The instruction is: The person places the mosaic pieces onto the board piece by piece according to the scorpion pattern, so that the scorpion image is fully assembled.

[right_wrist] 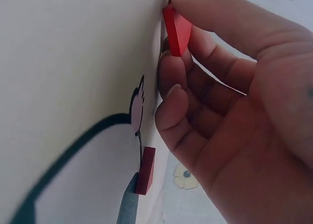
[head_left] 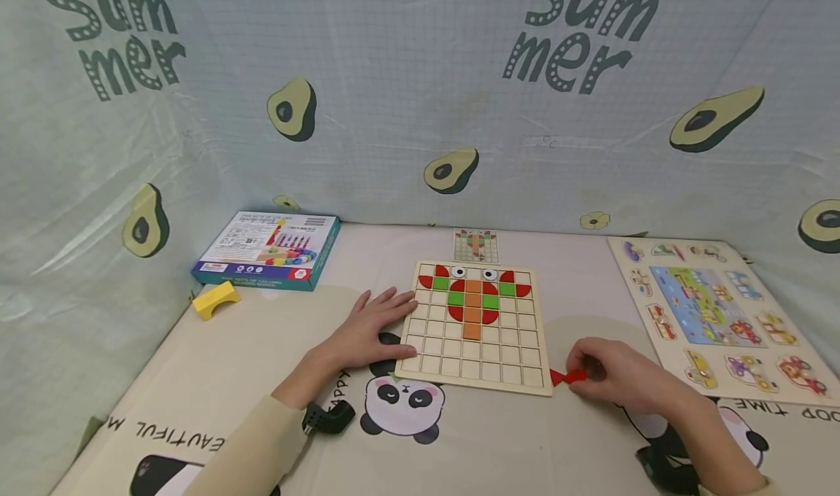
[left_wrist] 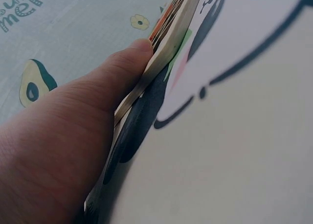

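A wooden grid board lies in the middle of the table, its upper cells filled with red, green and orange pieces and two eye pieces. My left hand rests along its left edge with fingers spread, the thumb lying over the rim in the left wrist view. Just off the lower right corner, my right hand pinches a small red piece between thumb and fingers. Another red piece sits between that hand and the board. In the right wrist view, a further red piece lies below the fingers.
A pattern card lies behind the board. At the back left is a colourful toy box, with a yellow arch block before it. To the right lies a picture puzzle board. A printed curtain hangs behind the table.
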The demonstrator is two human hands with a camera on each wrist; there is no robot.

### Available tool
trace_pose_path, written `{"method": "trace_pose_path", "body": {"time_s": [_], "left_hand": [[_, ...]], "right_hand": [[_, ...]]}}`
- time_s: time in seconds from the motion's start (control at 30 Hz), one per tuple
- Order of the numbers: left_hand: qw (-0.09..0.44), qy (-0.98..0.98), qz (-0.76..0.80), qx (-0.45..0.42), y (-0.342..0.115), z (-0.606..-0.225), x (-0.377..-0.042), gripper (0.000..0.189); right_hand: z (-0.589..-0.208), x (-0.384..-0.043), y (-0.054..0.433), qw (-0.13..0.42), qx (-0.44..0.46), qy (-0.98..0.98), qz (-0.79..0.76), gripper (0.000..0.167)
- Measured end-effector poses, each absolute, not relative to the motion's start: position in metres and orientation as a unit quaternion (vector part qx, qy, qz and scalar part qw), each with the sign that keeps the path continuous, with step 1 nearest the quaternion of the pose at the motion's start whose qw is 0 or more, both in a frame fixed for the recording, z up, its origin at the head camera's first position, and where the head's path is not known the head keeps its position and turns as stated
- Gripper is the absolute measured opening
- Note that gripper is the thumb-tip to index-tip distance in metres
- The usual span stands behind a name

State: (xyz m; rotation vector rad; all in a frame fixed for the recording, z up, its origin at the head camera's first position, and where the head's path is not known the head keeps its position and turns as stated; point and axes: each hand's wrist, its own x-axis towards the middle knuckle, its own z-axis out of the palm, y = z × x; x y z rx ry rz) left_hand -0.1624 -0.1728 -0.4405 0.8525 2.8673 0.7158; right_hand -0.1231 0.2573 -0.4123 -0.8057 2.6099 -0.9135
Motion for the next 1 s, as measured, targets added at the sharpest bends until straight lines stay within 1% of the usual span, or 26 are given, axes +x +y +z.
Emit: {"method": "trace_pose_path", "body": {"time_s": [0.3, 0.5, 0.8, 1.0], "left_hand": [[0.032, 0.931, 0.234, 0.279, -0.1733, -0.4411, -0.1625, 0.083], [0.034, 0.931, 0.231, 0.279, -0.1728, -0.4414, -0.1624, 0.084], [0.030, 0.932, 0.229, 0.278, -0.1722, -0.4413, -0.1624, 0.084], [0.030, 0.933, 0.227, 0.277, -0.1722, -0.4410, -0.1620, 0.084]], "right_hand": [[-0.4142, -0.1269, 0.2639, 0.135, -0.285, 0.884, -0.346, 0.005], [-0.4119, -0.1269, 0.2627, 0.139, -0.266, 0.880, -0.368, 0.008], [-0.4097, -0.1271, 0.2603, 0.111, -0.249, 0.876, -0.397, 0.007], [-0.4099, -0.1261, 0.2593, 0.104, -0.252, 0.867, -0.417, 0.007]]}}
